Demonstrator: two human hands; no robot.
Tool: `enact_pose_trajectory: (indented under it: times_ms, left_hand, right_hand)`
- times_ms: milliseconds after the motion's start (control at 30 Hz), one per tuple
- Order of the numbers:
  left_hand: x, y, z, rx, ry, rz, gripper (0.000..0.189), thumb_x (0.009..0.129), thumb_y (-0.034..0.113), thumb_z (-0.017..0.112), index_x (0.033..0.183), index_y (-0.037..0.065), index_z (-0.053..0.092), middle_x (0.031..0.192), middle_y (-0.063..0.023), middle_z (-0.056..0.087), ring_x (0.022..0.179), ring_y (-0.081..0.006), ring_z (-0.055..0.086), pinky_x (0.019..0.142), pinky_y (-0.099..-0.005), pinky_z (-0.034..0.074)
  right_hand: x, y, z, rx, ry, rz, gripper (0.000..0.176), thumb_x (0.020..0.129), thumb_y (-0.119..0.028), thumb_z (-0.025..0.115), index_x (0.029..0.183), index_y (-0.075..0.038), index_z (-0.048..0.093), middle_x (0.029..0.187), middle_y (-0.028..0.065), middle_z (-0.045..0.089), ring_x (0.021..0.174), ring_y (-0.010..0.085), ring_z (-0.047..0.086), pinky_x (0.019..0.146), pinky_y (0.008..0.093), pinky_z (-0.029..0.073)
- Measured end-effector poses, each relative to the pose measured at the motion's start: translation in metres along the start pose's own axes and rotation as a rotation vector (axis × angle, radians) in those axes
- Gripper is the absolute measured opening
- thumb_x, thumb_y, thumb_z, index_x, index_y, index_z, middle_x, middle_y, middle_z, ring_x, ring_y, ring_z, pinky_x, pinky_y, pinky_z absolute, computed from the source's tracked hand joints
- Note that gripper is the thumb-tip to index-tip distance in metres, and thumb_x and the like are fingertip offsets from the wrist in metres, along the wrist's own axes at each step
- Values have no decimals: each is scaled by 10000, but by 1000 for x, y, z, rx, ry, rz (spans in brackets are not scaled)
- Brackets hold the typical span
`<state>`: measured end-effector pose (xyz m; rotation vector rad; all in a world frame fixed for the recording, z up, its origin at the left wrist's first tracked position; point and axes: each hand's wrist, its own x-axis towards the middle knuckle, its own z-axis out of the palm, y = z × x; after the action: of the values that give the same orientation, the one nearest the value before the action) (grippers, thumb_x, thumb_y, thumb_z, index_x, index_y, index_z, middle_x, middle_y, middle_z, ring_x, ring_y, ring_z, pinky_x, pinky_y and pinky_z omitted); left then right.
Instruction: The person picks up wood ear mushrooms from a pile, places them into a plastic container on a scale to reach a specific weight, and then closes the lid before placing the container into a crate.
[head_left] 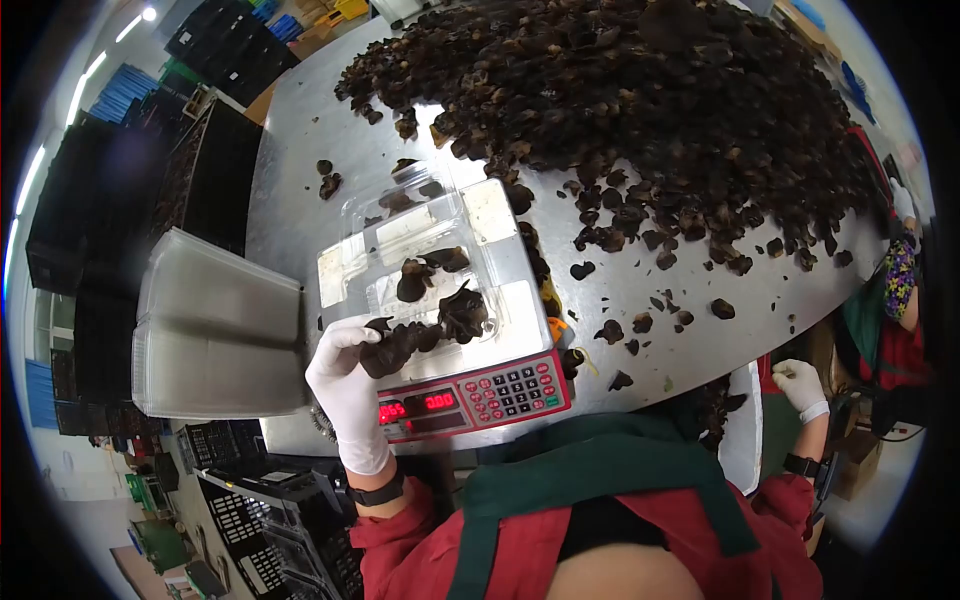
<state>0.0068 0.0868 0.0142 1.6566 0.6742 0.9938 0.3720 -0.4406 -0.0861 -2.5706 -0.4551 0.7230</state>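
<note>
My left hand (345, 385), in a white glove, pinches a dark brown wood ear mushroom (388, 352) over the near left side of the scale. Under it, an open clear plastic clamshell box (430, 215) lies on the pan of a red digital scale (470, 400). More wood ear pieces (463, 312) are in the box. The scale's red display is lit. My right hand (800, 388), also gloved, is off to the right beyond the table edge, near a white bin (742, 425). Its fingers are curled, and anything inside them is hidden.
A large heap of wood ears (640, 90) covers the far side of the metal table (300, 190), with loose pieces scattered nearer. Stacked clear boxes (215, 330) stand left of the scale. Black crates (225, 50) are beyond. A co-worker's patterned sleeve (900, 280) shows at the right.
</note>
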Motion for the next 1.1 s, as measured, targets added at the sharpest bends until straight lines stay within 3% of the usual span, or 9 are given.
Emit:
enact_pose_trajectory:
  times_ms: [400, 567, 633, 667, 767, 800, 833, 1000, 1100]
  left_hand:
    - [3, -5, -5, -343, 48, -71, 232, 792, 10, 742, 989, 20, 619, 1056, -85, 620, 867, -167, 623, 743, -288, 536]
    - [4, 0, -13, 222, 80, -39, 276, 870, -123, 538, 1101, -34, 660, 1093, -93, 657, 969, -177, 644, 891, -309, 516]
    - [9, 3, -8, 573, 26, 113, 295, 862, -135, 541, 1129, -66, 646, 1075, -98, 663, 1023, -190, 628, 948, -308, 475]
    - [9, -6, -10, 628, 23, 143, 346, 801, -105, 529, 1122, -63, 653, 1127, -152, 642, 1071, -271, 618, 954, -340, 469]
    - [9, -20, -3, 681, -13, 268, 359, 772, -126, 518, 1087, -44, 668, 1101, -164, 655, 1015, -308, 645, 931, -369, 502]
    - [4, -6, 4, 685, -28, 147, 332, 850, -25, 584, 1179, -32, 633, 1203, -190, 621, 1104, -316, 599, 999, -387, 448]
    - [-1, 11, 8, 699, -42, 21, 359, 929, 76, 651, 1270, -20, 598, 1305, -216, 587, 1193, -324, 554, 1068, -406, 394]
    - [-18, 35, 40, 656, -113, 68, 330, 921, 29, 622, 1242, -47, 602, 1293, -226, 591, 1206, -336, 543, 1085, -420, 379]
    - [-22, 32, 38, 729, -204, 165, 342, 915, 34, 627, 1246, -42, 594, 1321, -228, 572, 1251, -359, 510, 1100, -437, 359]
  right_hand:
    - [14, -52, 1, -60, 40, -166, 167, 817, -130, 670, 820, 37, 677, 710, 175, 640, 630, 221, 624, 625, 334, 494]
    - [12, -54, 8, -122, 98, -257, 210, 830, -233, 659, 817, -27, 703, 789, 194, 666, 714, 353, 651, 669, 429, 509]
    - [12, -52, 9, -155, 88, -241, 223, 829, -282, 657, 854, -69, 718, 820, 177, 684, 763, 364, 656, 706, 437, 520]
    - [10, -57, 9, -197, 103, -231, 231, 828, -292, 654, 870, -76, 725, 837, 168, 692, 779, 360, 665, 716, 440, 526]
    - [7, -76, 9, -203, 187, -190, 245, 846, -290, 601, 881, -88, 734, 848, 177, 696, 813, 352, 683, 736, 445, 537]
    - [10, -79, 12, -154, 263, -250, 241, 845, -288, 600, 881, -91, 735, 840, 173, 697, 801, 354, 682, 738, 444, 539]
    - [12, -86, 14, -98, 309, -268, 242, 850, -287, 597, 907, -93, 730, 836, 171, 696, 808, 357, 678, 757, 437, 540]
    - [60, -114, 29, -4, 482, -363, 600, 830, -276, 658, 1382, -107, 495, 1304, 134, 556, 1228, 335, 522, 1029, 443, 452]
    - [91, -143, 37, 78, 516, -361, 663, 814, -278, 686, 1415, -114, 457, 1340, 139, 528, 1241, 341, 502, 1057, 424, 439]
